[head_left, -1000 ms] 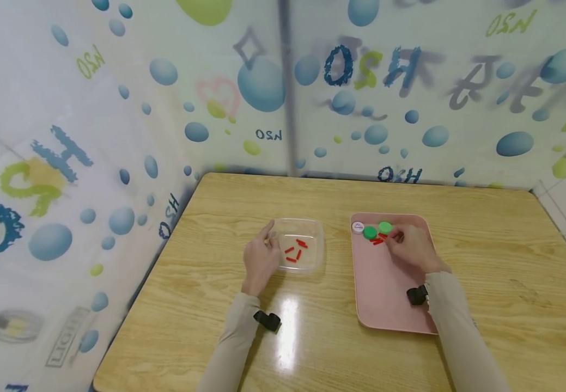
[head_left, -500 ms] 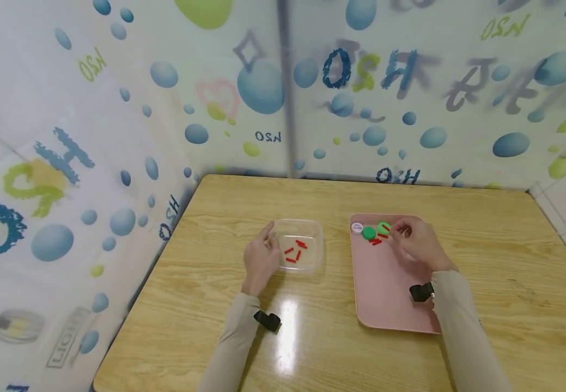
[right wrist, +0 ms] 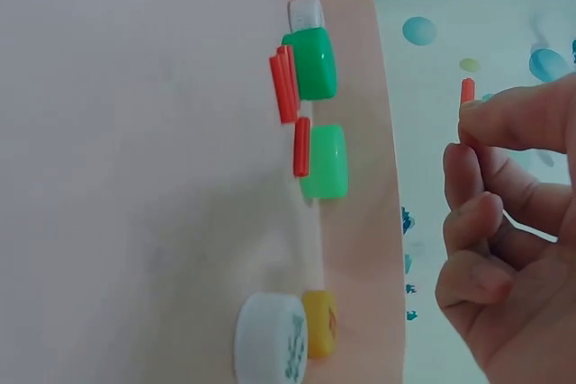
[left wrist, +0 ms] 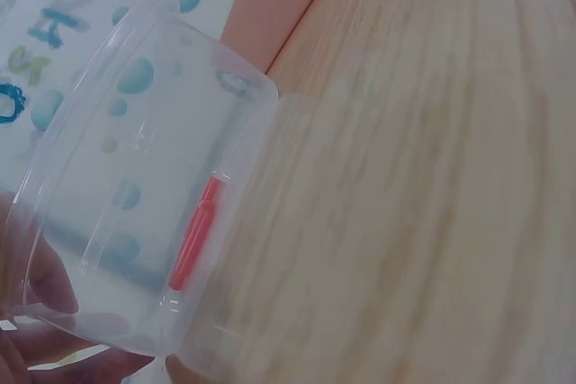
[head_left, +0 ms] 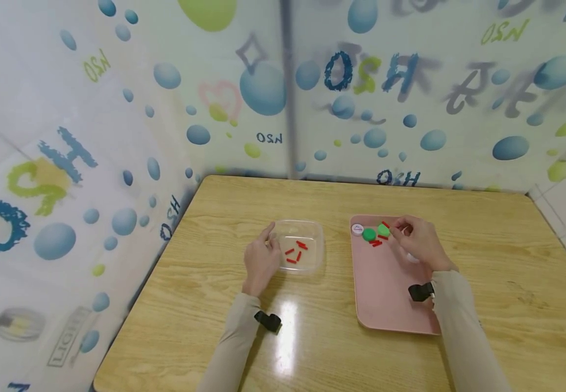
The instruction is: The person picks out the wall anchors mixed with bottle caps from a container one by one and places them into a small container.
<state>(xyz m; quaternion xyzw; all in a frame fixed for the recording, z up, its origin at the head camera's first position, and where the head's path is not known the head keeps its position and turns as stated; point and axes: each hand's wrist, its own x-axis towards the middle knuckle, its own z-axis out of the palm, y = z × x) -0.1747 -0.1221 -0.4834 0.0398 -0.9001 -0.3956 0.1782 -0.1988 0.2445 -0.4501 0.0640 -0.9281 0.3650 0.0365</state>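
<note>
My right hand (head_left: 420,239) pinches a short red stick (right wrist: 467,90) between thumb and index finger, above the far end of the pink tray (head_left: 385,299). Below it, a few more red sticks (right wrist: 284,87) lie on the tray beside a dark green bottle cap (head_left: 369,234) and a light green one (head_left: 383,231). On the left, my left hand (head_left: 261,258) grips the near-left wall of a clear plastic container (head_left: 322,245), thumb at the rim. Several red sticks (head_left: 299,256) lie scattered on its bottom.
A white printed cap (head_left: 357,229) sits in the tray's far left corner. In the right wrist view, a larger white cap (right wrist: 270,339) and a yellow cap (right wrist: 319,323) stand by the tray wall. The wooden table (head_left: 214,326) meets patterned curtains (head_left: 243,147) at its back.
The right hand has lifted slightly from the tray's far end, with a red stick now visible in its pinch. The left hand and container have stayed in place.
</note>
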